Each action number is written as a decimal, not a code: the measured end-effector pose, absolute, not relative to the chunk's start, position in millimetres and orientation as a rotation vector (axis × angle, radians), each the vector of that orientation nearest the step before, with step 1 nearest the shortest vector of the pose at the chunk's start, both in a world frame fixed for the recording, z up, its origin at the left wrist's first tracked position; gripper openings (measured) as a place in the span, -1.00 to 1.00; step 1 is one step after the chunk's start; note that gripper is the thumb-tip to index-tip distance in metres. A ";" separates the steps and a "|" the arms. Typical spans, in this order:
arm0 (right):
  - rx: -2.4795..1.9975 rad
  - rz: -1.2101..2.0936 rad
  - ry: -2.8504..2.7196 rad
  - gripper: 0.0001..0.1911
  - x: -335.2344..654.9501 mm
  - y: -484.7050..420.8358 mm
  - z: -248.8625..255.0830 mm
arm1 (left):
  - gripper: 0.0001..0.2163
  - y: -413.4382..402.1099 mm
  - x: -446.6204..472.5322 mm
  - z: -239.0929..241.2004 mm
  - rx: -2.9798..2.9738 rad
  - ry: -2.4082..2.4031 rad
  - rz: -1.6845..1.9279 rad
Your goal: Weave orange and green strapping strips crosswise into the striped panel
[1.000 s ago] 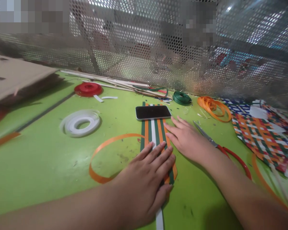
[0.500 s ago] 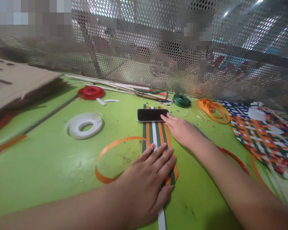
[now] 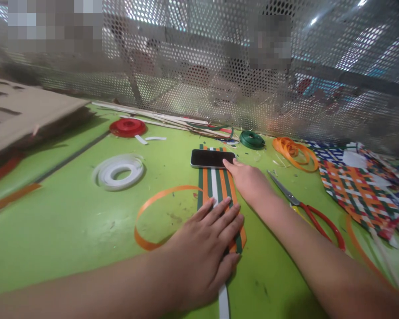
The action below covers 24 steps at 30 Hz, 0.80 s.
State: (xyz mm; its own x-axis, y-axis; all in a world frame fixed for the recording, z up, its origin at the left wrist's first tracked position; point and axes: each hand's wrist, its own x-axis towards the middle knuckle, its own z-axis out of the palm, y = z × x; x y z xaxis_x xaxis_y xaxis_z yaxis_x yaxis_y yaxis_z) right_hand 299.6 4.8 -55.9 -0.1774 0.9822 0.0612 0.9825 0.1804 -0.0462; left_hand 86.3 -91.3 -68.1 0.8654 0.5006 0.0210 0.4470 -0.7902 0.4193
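Left hand [image 3: 204, 250] spread flat across parallel strips [image 3: 213, 184] on the worktop [image 3: 69, 243]. Right hand [image 3: 252, 181] touches the smartphone [image 3: 208, 158] lying across their far portion; grip undetermined. Apparent step: steadying strips. Next move calls for keeping them aligned.

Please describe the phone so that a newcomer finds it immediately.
On the green table, parallel coloured strips run beneath the left hand. The phone lies across their far part, the right hand at its right end; it alone is a black rectangle.
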 end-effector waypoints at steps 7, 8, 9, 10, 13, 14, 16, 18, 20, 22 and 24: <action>-1.587 0.195 -2.480 -0.41 301.3 -43.5 -46.3 | -0.38 -91.0 86.8 -67.4 2.632 0.683 0.188; -1.560 0.238 -2.496 -0.40 302.5 -52.0 -48.6 | -0.37 -90.8 87.1 -66.7 2.626 0.683 0.178; -1.544 0.279 -2.507 -0.40 303.9 -59.0 -52.0 | -0.37 -90.6 87.2 -66.0 2.621 0.685 0.169; -1.539 0.315 -2.510 -0.39 305.2 -64.3 -55.8 | -0.37 -90.4 87.3 -65.3 2.619 0.688 0.163; -1.544 0.398 -2.490 -0.36 309.1 -71.6 -64.8 | -0.38 -89.5 86.5 -64.1 2.629 0.685 0.165; -1.546 0.419 -2.482 -0.35 310.7 -72.7 -65.5 | -0.39 -89.2 86.0 -64.0 2.635 0.681 0.169; -1.543 0.459 -2.478 -0.35 315.8 -75.9 -63.0 | -0.38 -88.9 84.9 -64.3 2.646 0.677 0.166; -1.552 0.518 -2.505 -0.34 324.2 -81.8 -57.4 | -0.38 -89.1 83.9 -64.9 2.662 0.686 0.162; -1.575 0.585 -2.560 -0.28 334.6 -89.5 -51.9 | -0.37 -89.7 83.4 -65.2 2.680 0.695 0.150; -1.596 0.630 -2.607 -0.17 343.1 -95.8 -48.4 | -0.36 -90.7 83.0 -65.0 2.690 0.702 0.130; -1.608 0.641 -2.625 -0.10 346.3 -98.4 -47.0 | -0.35 -91.7 82.8 -64.3 2.694 0.709 0.112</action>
State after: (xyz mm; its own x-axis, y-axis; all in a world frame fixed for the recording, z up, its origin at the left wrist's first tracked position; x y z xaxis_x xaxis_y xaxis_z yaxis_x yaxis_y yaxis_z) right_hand 346.3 -98.4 -47.0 -0.4772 0.8531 -0.2108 0.8543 0.3940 -0.3390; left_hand 82.8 -91.7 -64.3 0.8716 0.4900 -0.0128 0.4622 -0.8127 0.3548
